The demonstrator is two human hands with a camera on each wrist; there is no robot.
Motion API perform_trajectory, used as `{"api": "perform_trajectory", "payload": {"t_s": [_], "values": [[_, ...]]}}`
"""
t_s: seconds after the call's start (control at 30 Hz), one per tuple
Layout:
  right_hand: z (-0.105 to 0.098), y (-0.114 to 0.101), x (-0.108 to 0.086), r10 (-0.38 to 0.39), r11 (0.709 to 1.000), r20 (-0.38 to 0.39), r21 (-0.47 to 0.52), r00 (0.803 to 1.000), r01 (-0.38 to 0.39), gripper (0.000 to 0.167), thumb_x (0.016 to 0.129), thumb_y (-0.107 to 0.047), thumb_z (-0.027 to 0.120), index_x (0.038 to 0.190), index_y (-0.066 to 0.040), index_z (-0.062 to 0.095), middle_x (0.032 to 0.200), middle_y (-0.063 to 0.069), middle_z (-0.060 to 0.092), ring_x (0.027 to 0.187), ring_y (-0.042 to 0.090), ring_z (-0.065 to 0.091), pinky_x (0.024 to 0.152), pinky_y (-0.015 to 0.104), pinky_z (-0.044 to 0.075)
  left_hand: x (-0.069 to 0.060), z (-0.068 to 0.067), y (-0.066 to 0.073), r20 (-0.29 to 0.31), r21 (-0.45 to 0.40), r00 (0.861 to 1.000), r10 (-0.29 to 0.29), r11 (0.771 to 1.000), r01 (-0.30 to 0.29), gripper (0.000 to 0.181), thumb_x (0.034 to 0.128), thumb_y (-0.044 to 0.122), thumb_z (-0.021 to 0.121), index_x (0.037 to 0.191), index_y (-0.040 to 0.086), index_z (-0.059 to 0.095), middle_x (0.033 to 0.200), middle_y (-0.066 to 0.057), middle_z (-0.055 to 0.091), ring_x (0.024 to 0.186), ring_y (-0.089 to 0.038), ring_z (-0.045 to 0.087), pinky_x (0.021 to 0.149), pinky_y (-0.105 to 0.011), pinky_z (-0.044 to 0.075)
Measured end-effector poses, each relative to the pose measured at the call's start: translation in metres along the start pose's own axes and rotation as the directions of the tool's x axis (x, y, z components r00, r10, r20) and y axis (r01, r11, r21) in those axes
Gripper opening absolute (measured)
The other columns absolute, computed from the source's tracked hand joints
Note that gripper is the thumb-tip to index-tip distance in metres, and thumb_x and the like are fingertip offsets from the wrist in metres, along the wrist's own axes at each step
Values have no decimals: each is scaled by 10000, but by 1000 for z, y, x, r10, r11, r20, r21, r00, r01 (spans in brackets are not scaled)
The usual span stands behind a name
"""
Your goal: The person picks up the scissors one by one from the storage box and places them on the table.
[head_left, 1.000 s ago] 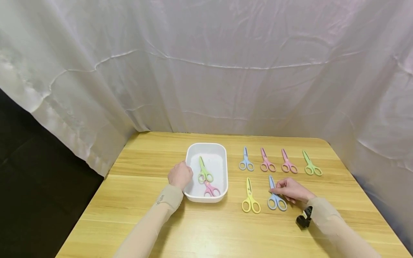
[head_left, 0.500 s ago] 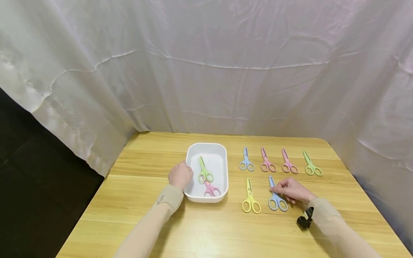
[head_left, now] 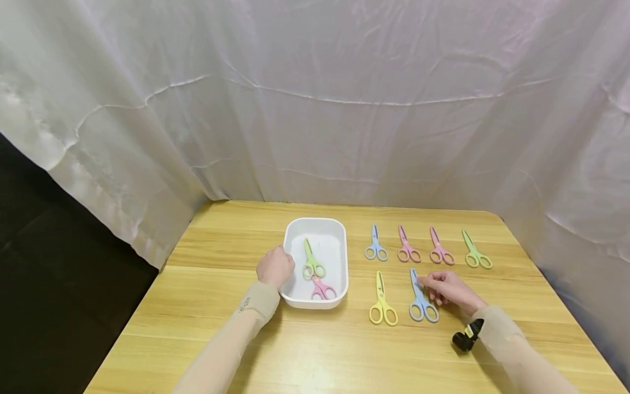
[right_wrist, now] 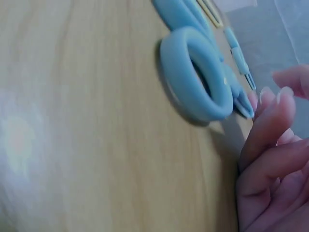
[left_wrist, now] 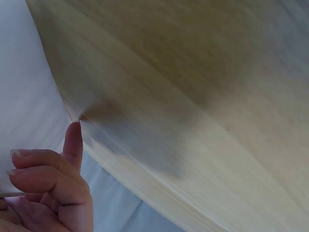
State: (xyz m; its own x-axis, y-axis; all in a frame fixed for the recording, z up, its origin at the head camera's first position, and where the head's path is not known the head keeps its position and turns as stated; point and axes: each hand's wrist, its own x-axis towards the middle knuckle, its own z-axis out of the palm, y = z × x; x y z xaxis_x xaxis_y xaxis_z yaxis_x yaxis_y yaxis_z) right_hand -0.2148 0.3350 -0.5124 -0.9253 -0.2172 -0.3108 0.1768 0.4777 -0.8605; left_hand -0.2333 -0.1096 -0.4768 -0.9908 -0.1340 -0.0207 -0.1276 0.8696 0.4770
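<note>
At the left wall of a white plastic tray [head_left: 343, 284], my left hand [head_left: 275, 267] grips the rim with curled fingers. The left wrist view has this hand [left_wrist: 55, 188] beside the tray's pale side. A pair of green scissors [head_left: 309, 257] lies in the tray, its handles over pink scissors [head_left: 320, 287]. My right hand [head_left: 450, 290] is just right of blue scissors [head_left: 418, 298] lying flat on the table. Thumb and fingers are loosely bent and apart, with nothing between them, as the right wrist view also shows near the scissors' blue handle [right_wrist: 176, 72].
Yellow scissors [head_left: 379, 298] lie between the tray and the nearer blue pair. Behind them is a row with blue scissors [head_left: 375, 243], two pink pairs and green scissors [head_left: 472, 249]. A wooden table [head_left: 315, 355] carries everything; a grey curtain [head_left: 344, 148] hangs behind it.
The right hand's fingertips have come off the blue scissors and moved slightly right. The scissors stay on the table, turned or shifted very little. The left hand and tray have not moved.
</note>
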Motion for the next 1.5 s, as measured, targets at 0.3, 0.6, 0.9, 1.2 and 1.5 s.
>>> {"api": "perform_trajectory", "payload": {"t_s": [0.3,0.6,0.9,1.2,1.5], "values": [[4,-8,-3,-4,992,-65,128,998,13,323,993,-358,617,764,-136,570,639,-75,556,541,47,477,500,196,416,2,1,0,6,7,1000,-5,1000,5,364,975,194,497,1221,-26,647,922,-173,709,770,-281,665,675,-422,576],[11,-28,-6,-73,992,-88,95,993,81,317,1017,-307,582,1003,9,599,745,-38,609,613,54,542,569,202,482,3,3,-2,-7,10,1000,-4,1000,4,354,971,191,493,1200,-26,654,875,-159,697,736,-270,649,644,-408,560],[24,-52,-10,-139,990,-62,25,988,141,357,1019,-311,582,1022,47,576,792,21,608,666,81,538,569,226,471,3,5,-2,-16,1,1000,-3,1000,3,359,969,191,500,1214,-24,651,909,-175,705,775,-299,669,674,-435,573],[42,-79,-7,-202,979,-26,12,979,203,349,1019,-272,585,1101,66,565,834,20,638,710,71,562,639,253,525,3,5,-1,-12,6,1000,-9,1000,9,363,972,192,501,1227,-22,645,912,-174,708,775,-299,674,673,-436,576],[70,-108,-1,-304,951,30,-43,952,305,316,998,-224,615,1108,71,588,889,112,684,746,149,629,666,281,546,1,3,-2,-33,19,999,7,1000,-7,361,972,197,475,1195,-25,653,865,-175,703,750,-303,675,648,-424,570]]}}
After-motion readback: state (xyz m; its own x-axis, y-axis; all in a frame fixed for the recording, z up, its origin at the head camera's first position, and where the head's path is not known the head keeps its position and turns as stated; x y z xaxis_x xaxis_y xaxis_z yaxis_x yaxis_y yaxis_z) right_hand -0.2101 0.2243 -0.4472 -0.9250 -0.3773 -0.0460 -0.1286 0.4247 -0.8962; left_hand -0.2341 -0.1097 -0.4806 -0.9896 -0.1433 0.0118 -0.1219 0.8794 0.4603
